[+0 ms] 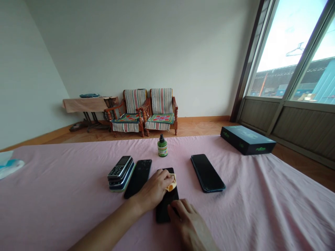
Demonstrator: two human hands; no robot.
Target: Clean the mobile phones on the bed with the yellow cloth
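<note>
A black smartphone (163, 210) lies flat, screen up, on the pink cloth in front of me. My left hand (154, 188) is closed on a small yellow cloth (171, 187), pressed on the phone's upper part. At the lower right edge of the same phone, my right hand (190, 221) grips its side with bent fingers; some fingertips are hidden. Another dark smartphone (138, 176) lies just left of my left hand. Beside that is a stack of phones with a keypad phone (121, 168) on top. Farther right lies a third black smartphone (206, 172).
A green bottle with a black top (162, 147) stands beyond the phones. A black box (247, 139) sits at the far right on the pink cloth (65, 195). A white and blue packet (10, 168) lies at the left edge. Two wooden chairs (160, 104) stand by the wall.
</note>
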